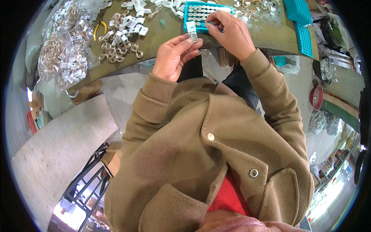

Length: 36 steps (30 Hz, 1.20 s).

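- Far left of the left hand, a bulging clear bag crowds the tabletop.
- Nearer it, yellow-handled pliers, then loose white pieces and coiled cords.
- The left hand, half curled, pinches one small white case between thumb and fingers.
- Ahead, between both hands, a teal tray bears silver discs.
- The right hand draws its fingertips together over the tray; cannot tell whether they grip anything.
- Beyond it, rightward: clear scraps, more teal trays.

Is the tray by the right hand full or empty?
Not empty: rows of round silver discs sit in the tray. Whether it is full I cannot tell; the right hand hides part.
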Each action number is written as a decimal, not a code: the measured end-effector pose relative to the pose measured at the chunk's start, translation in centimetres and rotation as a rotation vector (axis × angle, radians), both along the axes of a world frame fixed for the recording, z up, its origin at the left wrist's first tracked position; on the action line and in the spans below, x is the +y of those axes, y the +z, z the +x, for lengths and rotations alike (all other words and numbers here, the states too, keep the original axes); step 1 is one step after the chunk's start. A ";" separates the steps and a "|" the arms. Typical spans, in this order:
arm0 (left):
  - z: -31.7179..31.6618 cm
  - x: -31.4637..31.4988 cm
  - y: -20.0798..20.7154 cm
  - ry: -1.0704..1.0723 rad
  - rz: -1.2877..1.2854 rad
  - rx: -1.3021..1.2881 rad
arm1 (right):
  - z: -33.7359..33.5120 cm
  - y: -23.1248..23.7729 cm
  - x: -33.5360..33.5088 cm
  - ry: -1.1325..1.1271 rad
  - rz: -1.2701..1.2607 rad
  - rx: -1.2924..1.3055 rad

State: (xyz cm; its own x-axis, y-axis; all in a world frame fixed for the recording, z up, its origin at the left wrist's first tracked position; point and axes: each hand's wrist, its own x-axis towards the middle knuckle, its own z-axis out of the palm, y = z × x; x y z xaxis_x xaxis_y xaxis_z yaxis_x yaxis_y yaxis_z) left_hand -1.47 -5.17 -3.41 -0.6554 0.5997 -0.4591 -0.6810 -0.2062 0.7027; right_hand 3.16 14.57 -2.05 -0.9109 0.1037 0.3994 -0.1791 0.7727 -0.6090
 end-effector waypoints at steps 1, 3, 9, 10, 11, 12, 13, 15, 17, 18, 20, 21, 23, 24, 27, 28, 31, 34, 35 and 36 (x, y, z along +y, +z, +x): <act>0.0 0.0 0.0 -0.003 0.000 -0.001 | 0.5 0.2 -0.5 0.029 -0.054 -0.006; 0.1 0.0 0.2 -0.024 0.018 0.012 | 1.4 0.4 -1.5 0.056 -0.093 -0.035; 0.7 0.2 0.6 -0.039 -0.026 0.108 | 1.9 0.3 -2.8 0.085 0.066 0.103; 0.9 0.2 0.6 -0.036 -0.042 0.141 | 1.9 0.2 -3.0 0.088 0.050 0.115; 0.9 0.1 0.6 -0.036 -0.042 0.150 | 1.9 0.2 -3.1 0.090 0.035 0.122; 1.0 0.0 0.6 -0.037 -0.041 0.158 | 2.0 0.1 -3.1 0.093 0.017 0.124; 1.0 -0.1 0.5 -0.036 -0.027 0.173 | 2.2 0.0 -3.2 0.089 0.007 0.106; 1.0 -0.2 0.2 -0.044 -0.030 0.125 | 2.6 -0.1 -3.3 0.085 -0.014 0.069; 1.0 -0.2 -0.3 -0.041 -0.021 0.093 | 2.7 -0.3 -3.3 0.089 -0.003 0.048; 1.1 -0.1 -0.5 -0.037 -0.017 0.083 | 2.7 -0.4 -3.3 0.092 0.000 0.034; 1.4 0.1 -1.0 -0.018 -0.016 0.058 | 2.6 -0.6 -3.2 0.121 0.048 0.055; 1.5 0.3 -1.3 -0.004 -0.020 0.044 | 2.5 -0.7 -3.1 0.136 0.070 0.064; 1.5 0.3 -1.4 0.025 -0.038 0.009 | 2.0 -0.8 -2.7 0.192 0.053 0.035; 1.3 0.2 -1.4 0.039 -0.053 -0.014 | 1.8 -0.8 -2.6 0.210 0.041 0.006; 0.3 -0.2 -1.1 0.053 -0.066 -0.015 | 1.3 -0.9 -2.1 0.049 -0.486 -0.225; 0.1 -0.3 -1.0 0.062 -0.060 -0.009 | 0.9 -1.0 -1.9 0.015 -0.367 -0.129; -0.4 -0.4 -0.7 0.075 -0.062 0.063 | -0.9 -1.4 -1.3 -0.048 0.011 0.155; -0.4 -0.4 -0.6 0.084 -0.076 0.066 | -1.4 -2.1 -1.5 -0.056 0.155 0.068; -0.4 -0.3 -0.6 0.093 -0.087 0.052 | -1.5 -2.3 -1.5 -0.059 0.177 0.046; -0.4 -0.3 -0.6 0.090 -0.084 0.047 | -1.5 -2.4 -1.5 -0.061 0.199 0.018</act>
State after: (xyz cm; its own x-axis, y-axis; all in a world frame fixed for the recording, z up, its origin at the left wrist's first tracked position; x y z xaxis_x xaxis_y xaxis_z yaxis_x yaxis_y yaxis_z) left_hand -1.82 -5.47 -4.04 -0.7272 0.4980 -0.4724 -0.6279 -0.2045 0.7509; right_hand 1.64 13.04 -4.42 -0.8979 0.0760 0.4336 -0.1374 0.8873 -0.4402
